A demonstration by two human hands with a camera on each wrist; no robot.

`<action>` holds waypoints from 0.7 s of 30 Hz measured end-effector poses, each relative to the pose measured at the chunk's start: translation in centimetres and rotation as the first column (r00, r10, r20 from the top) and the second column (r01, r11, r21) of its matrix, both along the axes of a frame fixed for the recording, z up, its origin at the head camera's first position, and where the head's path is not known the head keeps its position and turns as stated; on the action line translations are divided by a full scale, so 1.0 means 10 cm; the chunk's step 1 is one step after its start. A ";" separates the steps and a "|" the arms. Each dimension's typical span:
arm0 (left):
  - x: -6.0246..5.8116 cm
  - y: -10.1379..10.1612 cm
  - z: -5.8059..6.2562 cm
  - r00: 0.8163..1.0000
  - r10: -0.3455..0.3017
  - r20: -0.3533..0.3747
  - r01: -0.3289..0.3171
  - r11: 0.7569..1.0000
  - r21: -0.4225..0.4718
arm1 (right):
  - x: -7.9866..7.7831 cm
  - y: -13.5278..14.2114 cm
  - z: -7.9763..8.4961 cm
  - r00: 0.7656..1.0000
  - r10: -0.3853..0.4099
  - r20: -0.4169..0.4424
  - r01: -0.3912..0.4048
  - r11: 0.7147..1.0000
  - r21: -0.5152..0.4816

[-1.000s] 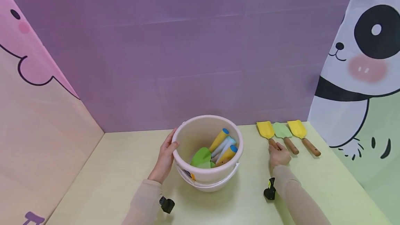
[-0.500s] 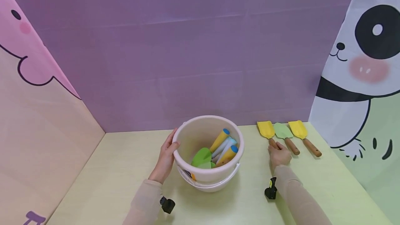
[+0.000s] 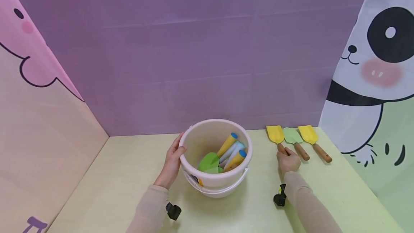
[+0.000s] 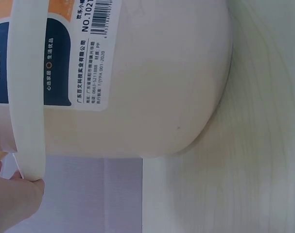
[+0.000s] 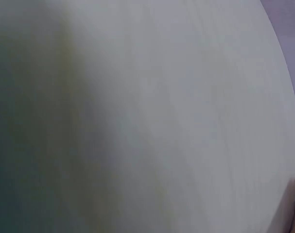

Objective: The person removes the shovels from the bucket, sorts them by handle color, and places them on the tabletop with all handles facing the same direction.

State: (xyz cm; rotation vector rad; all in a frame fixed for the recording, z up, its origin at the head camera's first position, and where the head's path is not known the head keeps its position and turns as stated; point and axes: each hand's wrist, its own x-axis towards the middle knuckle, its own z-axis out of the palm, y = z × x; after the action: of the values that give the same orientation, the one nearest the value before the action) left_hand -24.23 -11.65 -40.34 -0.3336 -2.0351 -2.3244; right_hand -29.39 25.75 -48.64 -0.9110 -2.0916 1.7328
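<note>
My left hand [image 3: 171, 163] grips the rim of a pale pink bucket [image 3: 207, 181], thumb over the edge and fingers along the outside. Inside lie green-bladed toy garden tools [image 3: 208, 161] and several yellow and pale blue handles [image 3: 227, 145]. In the left wrist view, the bucket's side [image 4: 152, 97] fills much of the frame, its white bail handle [image 4: 28, 92] crossing a label. To the right, my right hand [image 3: 289, 161] pinches the wooden handle of a yellow toy shovel [image 3: 275, 134], whose blade lies on the table. The right wrist view shows mostly blurred tabletop.
Beside the held shovel lie a light green shovel [image 3: 292, 135] and another yellow shovel [image 3: 308, 134], both wooden-handled. A purple wall panel [image 3: 194, 64] stands right behind the table [image 3: 129, 175]. Printed side panels, one with a panda [image 3: 381, 71], flank it.
</note>
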 end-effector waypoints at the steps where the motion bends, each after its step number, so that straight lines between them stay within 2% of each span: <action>1: 0.00 0.00 0.00 1.000 -0.002 0.000 0.002 1.000 0.002 | 0.00 0.00 0.00 1.000 0.000 -0.002 0.000 1.000 0.005; 10: 0.00 0.00 0.01 1.000 -0.014 0.018 0.014 1.000 0.026 | 0.01 0.00 -0.01 1.000 0.013 0.002 -0.013 1.000 0.008; 21: 0.00 0.01 0.02 1.000 0.000 0.003 0.000 1.000 0.010 | -0.02 0.05 -0.02 0.999 0.018 -0.044 -0.022 0.996 -0.085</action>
State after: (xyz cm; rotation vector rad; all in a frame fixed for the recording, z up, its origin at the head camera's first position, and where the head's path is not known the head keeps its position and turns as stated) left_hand -24.22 -11.54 -40.16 -0.3297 -2.0246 -2.3353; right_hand -29.55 26.22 -48.89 -0.8704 -2.0206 1.8478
